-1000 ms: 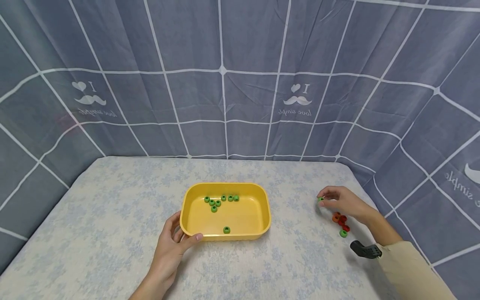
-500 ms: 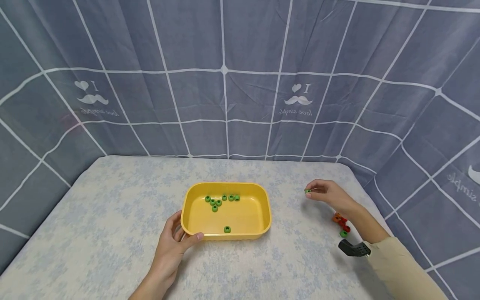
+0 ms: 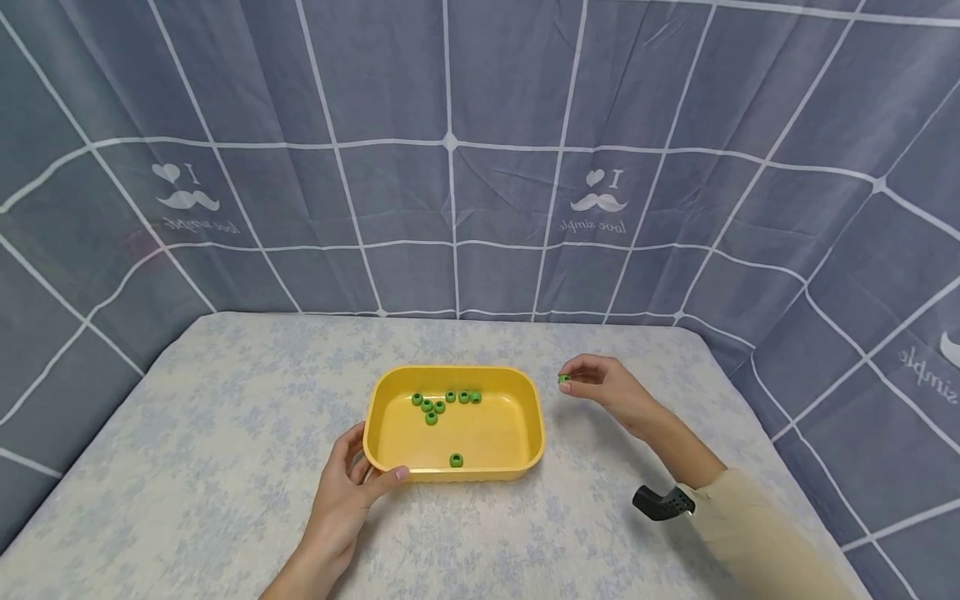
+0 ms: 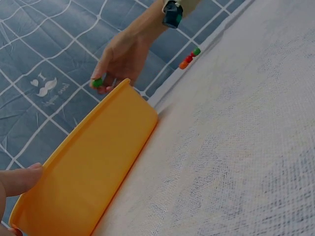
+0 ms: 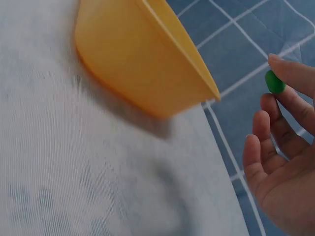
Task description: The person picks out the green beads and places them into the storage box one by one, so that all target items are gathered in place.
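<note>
I see right hand (image 3: pixel 607 387) fingertips pinching green bead (image 3: pixel 563 379), held above table (image 3: pixel 225 467), just right of yellow tray (image 3: pixel 525 454). Bead half hidden behind fingertip in right wrist view. Left hand (image 3: pixel 347 487) thumb and curled fingers grip tray near left corner; fingers mostly cut off in left wrist view. Seven green beads in tray (image 3: pixel 442 401). Small red and green pieces (image 4: pixel 189 57) at table edge, hidden behind right forearm in head view.
</note>
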{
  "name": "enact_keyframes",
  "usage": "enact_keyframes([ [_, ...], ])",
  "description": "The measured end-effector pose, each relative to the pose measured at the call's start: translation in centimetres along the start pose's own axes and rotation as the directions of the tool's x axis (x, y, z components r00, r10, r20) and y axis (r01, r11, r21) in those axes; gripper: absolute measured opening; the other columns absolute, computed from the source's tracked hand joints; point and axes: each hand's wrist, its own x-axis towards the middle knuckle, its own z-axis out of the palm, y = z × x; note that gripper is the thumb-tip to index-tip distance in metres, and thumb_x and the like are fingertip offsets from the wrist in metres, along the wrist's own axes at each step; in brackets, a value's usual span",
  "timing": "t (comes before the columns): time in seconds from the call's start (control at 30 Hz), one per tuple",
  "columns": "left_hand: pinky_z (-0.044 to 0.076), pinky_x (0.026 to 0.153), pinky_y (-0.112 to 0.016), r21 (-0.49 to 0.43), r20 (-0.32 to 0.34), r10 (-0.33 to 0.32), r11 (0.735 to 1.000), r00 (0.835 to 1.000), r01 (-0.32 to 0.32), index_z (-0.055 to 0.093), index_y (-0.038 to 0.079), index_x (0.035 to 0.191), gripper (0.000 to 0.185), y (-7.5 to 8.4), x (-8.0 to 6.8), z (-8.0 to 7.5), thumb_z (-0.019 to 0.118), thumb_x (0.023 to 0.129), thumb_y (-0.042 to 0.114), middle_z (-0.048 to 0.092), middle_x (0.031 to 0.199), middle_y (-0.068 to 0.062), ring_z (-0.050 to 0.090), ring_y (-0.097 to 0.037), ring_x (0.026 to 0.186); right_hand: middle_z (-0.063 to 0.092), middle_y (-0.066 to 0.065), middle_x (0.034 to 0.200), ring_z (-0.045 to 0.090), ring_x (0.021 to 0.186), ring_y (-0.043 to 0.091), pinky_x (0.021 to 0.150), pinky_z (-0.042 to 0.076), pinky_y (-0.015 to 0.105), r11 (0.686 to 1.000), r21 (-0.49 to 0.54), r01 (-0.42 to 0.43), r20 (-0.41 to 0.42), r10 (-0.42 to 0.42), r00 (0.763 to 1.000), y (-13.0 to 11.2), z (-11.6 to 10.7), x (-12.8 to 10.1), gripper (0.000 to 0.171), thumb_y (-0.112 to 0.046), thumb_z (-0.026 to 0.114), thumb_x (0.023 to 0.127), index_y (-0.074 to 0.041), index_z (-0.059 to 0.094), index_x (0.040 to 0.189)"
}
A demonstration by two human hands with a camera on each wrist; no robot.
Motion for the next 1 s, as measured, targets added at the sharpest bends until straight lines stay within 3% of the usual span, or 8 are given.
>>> enact_keyframes([
  [0.33,0.042,0.112,-0.026,0.0,-0.001,0.001,1.0,1.0,-0.001,0.016,0.006,0.164,0.1,0.0,0.1,0.1,0.082,0.089,0.002,0.021,0.166,-0.018,0.037,-0.033,0.147,0.067,0.01,0.105,0.063,0.097,0.034,0.092,0.059,0.045,0.998,0.018,0.066,0.031,-0.067,0.997,-1.5,4.4,1.2,0.031,-0.011,0.075,0.097,0.009,0.065,0.118],
  [0.47,0.041,0.113,-0.027,0.0,-0.005,-0.003,1.0,1.0,0.003,0.016,0.007,0.164,0.1,0.0,0.0,0.0,0.082,0.089,0.002,0.02,0.166,-0.019,0.036,-0.034,0.147,0.066,0.008,0.101,0.061,0.09,0.026,0.083,0.058,0.035,0.991,-0.064,0.119,0.05,-0.116,0.992,-2.4,6.6,1.6,0.028,-0.014,0.077,0.096,0.005,0.069,0.116],
  [0.7,0.042,0.111,-0.025,0.007,-0.019,-0.02,1.0,1.0,0.02,0.016,0.007,0.164,0.101,0.1,0.1,0.0,0.083,0.089,0.002,0.021,0.166,-0.018,0.036,-0.032,0.147,0.066,-0.003,0.095,0.06,0.091,0.02,0.086,0.056,0.039,0.946,-0.266,0.184,0.041,-0.179,0.983,-3.7,11.0,2.6,0.018,-0.02,0.079,0.095,-0.007,0.075,0.108],
  [1.0,0.042,0.112,-0.024,0.0,0.002,0.001,1.0,1.0,-0.001,0.015,0.007,0.164,0.098,0.0,0.0,0.0,0.08,0.091,0.002,0.021,0.166,-0.018,0.036,-0.033,0.147,0.068,-0.007,0.096,0.061,0.089,0.015,0.081,0.056,0.033,0.904,-0.365,0.223,0.057,-0.218,0.974,-4.1,13.8,3.8,0.017,-0.023,0.08,0.094,-0.011,0.076,0.106],
])
